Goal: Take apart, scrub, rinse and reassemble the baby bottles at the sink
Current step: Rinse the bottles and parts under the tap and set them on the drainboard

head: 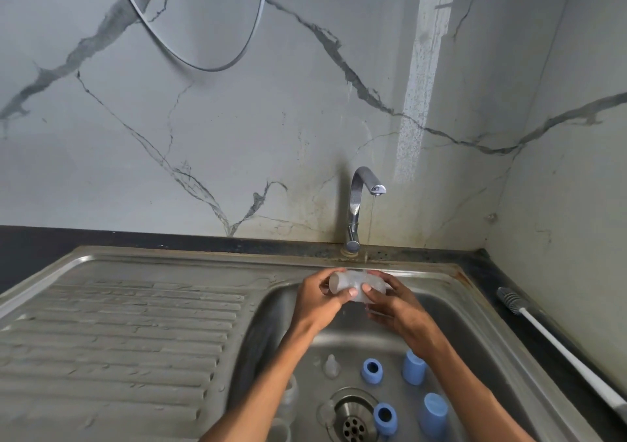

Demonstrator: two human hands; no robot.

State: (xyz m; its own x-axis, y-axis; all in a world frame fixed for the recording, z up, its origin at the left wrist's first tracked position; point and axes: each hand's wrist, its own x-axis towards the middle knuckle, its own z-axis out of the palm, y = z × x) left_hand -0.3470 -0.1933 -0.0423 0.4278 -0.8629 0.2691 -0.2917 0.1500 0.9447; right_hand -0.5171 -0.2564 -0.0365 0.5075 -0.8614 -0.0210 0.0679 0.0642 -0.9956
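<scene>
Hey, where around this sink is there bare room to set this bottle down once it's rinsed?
The ribbed drainboard left of the basin is bare, from the sink rim to the basin edge. The basin floor is crowded: blue rings, blue caps, a clear teat and another bottle ring the drain. On the right counter strip lies the brush.

My fingers hide much of the bottle [353, 283], so I can't tell whether its mouth is capped. By the sink's [451, 273] left wall, 1 clear bottle [291, 394] is blurred. The brush [556, 343] handle runs off the right edge.
</scene>
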